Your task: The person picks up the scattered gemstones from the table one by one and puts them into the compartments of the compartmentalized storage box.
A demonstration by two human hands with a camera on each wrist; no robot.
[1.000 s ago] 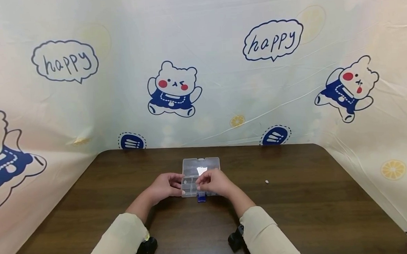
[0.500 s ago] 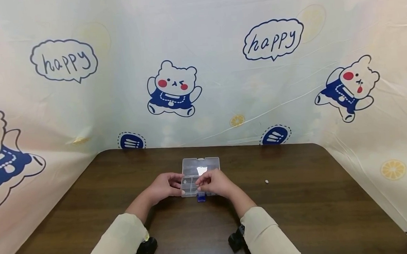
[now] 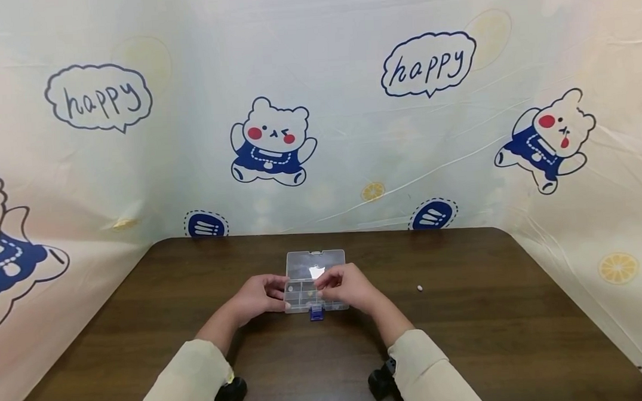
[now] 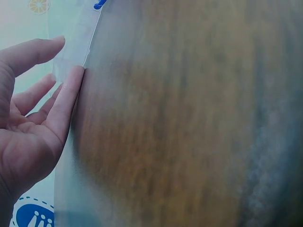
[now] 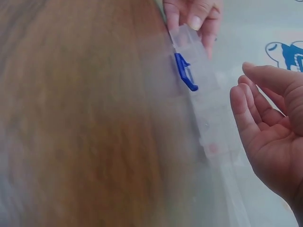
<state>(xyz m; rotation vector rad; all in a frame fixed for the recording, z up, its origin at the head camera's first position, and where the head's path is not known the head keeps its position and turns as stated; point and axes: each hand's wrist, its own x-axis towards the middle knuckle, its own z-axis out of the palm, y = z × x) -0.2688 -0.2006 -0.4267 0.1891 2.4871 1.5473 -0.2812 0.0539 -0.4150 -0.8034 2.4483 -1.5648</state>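
A clear plastic compartment box (image 3: 294,303) lies with its lid (image 3: 302,262) raised at the back and a blue latch (image 3: 316,313) at the front. My left hand (image 3: 257,294) holds the box's left end between thumb and fingers. Over the right half of the compartments hovers my right hand (image 3: 349,288), its fingers loosely bent and nothing visible between them. A small whitish round piece (image 3: 290,288) sits in the back left compartment. Beside it, a tiny yellowish piece (image 3: 310,293) shows in another compartment. My right hand hides several compartments.
On the dark wooden table (image 3: 467,337), a tiny pale piece (image 3: 420,288) lies to the right of the box. Behind the table hangs a printed cloth (image 3: 339,134) with bears. Each wrist carries a black camera.
My right hand has moved slightly right and its fingertips have come away from the middle compartment, where the yellowish piece now shows. My left hand stays at the box.
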